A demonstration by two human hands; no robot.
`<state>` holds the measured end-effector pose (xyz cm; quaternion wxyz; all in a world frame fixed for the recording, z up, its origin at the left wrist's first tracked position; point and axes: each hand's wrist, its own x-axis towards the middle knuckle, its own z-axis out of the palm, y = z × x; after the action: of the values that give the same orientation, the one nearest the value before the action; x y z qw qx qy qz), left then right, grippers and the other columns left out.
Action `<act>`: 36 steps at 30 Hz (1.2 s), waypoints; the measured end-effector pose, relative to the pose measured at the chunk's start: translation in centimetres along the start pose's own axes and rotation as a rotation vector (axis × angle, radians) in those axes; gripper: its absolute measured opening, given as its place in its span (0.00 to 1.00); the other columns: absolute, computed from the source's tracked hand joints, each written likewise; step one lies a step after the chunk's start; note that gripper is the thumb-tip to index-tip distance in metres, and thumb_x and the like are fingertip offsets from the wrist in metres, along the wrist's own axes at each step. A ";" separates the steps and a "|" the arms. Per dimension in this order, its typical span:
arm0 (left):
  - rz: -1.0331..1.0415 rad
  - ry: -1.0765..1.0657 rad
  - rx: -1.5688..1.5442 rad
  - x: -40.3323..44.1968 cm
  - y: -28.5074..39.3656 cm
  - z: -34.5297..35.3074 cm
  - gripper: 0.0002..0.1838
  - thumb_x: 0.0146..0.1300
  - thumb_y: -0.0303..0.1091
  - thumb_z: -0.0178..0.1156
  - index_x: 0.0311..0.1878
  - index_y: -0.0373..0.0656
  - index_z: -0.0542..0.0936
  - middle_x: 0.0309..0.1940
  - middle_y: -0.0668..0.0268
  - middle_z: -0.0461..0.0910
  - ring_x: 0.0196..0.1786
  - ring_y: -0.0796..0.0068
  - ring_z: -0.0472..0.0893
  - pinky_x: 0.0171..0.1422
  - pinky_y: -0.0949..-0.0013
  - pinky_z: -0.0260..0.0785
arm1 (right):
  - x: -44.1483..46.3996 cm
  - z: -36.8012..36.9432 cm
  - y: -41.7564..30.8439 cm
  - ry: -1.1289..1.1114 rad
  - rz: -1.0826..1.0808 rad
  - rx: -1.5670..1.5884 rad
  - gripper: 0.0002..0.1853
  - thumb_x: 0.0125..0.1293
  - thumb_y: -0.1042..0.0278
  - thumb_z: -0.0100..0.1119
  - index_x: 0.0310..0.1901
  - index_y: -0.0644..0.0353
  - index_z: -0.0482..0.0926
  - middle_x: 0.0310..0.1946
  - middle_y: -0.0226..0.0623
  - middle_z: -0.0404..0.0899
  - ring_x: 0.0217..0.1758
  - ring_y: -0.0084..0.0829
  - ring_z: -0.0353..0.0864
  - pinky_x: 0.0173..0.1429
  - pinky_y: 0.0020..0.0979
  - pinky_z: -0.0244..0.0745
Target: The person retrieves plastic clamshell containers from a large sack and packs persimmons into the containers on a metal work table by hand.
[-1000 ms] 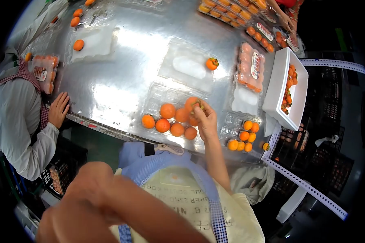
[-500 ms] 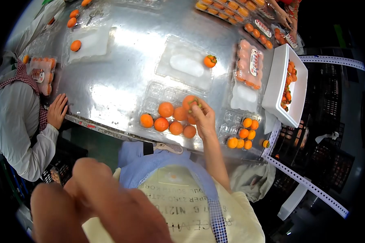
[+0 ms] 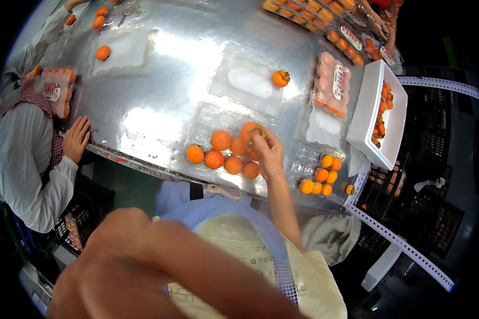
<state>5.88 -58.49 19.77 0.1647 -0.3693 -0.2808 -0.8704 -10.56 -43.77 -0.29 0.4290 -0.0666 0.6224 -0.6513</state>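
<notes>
My right hand (image 3: 267, 155) grips an orange persimmon (image 3: 251, 132) with a green calyx, fingers and thumb closed on it above a clear plastic fruit tray (image 3: 205, 129). Several persimmons (image 3: 214, 159) sit in the cups on the tray's near side; its far cups hold none. Close below the camera, large and blurred, is my left hand (image 3: 117, 255), raised off the table over my apron. Its fingers are not clearly shown. Beyond the tray lies a clear lid with a white pad (image 3: 247, 82), and one persimmon (image 3: 281, 78) rests on its right end.
Right of my tray are a smaller part-filled tray (image 3: 303, 165), a closed labelled pack (image 3: 332, 85) and a white foam box (image 3: 363, 114) of persimmons. Packed trays (image 3: 303, 15) stand at the back. A co-worker's hand (image 3: 76, 139) rests on the table's left edge; another person's hands are back right.
My left hand has shifted across the bottom of the view, toward the right. My right hand still holds the persimmon over the tray. The view has tilted slightly.
</notes>
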 end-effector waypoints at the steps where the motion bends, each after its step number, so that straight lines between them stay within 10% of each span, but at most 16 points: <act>1: -0.002 0.015 0.016 0.1 0.0 0.0 0.18 0.63 0.42 0.51 0.48 0.38 0.74 0.50 0.53 0.69 0.54 0.63 0.72 0.51 0.65 0.66 | 0.0 0.1 0.1 0.007 -0.009 -0.003 0.21 0.63 0.65 0.59 0.55 0.69 0.72 0.41 0.35 0.78 0.43 0.23 0.76 0.47 0.24 0.71; 9: 0.010 0.122 0.071 -0.1 0.5 -1.5 0.19 0.65 0.45 0.49 0.48 0.37 0.73 0.49 0.53 0.70 0.53 0.64 0.73 0.48 0.66 0.67 | -0.3 -0.3 0.0 -0.035 0.039 0.155 0.26 0.63 0.62 0.58 0.58 0.70 0.68 0.44 0.36 0.76 0.41 0.25 0.76 0.43 0.25 0.71; 19: -0.468 1.014 0.673 -7.2 -4.0 -9.0 0.14 0.66 0.38 0.52 0.48 0.38 0.73 0.45 0.61 0.73 0.46 0.69 0.74 0.45 0.69 0.66 | -0.4 -1.6 -1.2 -0.057 0.032 0.404 0.23 0.65 0.62 0.56 0.56 0.69 0.69 0.40 0.33 0.77 0.39 0.23 0.75 0.42 0.25 0.71; 27: -0.485 1.173 0.636 -10.5 -4.6 -10.3 0.11 0.66 0.34 0.53 0.47 0.38 0.73 0.41 0.64 0.74 0.41 0.76 0.74 0.43 0.74 0.66 | 4.0 -23.6 -14.3 0.374 -0.719 0.274 0.19 0.70 0.61 0.47 0.57 0.65 0.67 0.51 0.39 0.74 0.52 0.27 0.74 0.56 0.27 0.71; 36: -0.450 1.291 0.623 -11.2 -5.3 -10.6 0.09 0.65 0.32 0.54 0.45 0.39 0.75 0.39 0.66 0.76 0.38 0.79 0.75 0.42 0.75 0.67 | 1.5 -12.4 -7.4 0.211 -0.263 -0.403 0.18 0.57 0.68 0.63 0.49 0.65 0.76 0.35 0.34 0.80 0.33 0.21 0.76 0.37 0.23 0.72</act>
<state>5.01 -59.90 3.51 0.2115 0.3448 -0.4305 -0.8069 -22.67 -36.44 2.78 0.2514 -0.1630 0.7668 -0.5677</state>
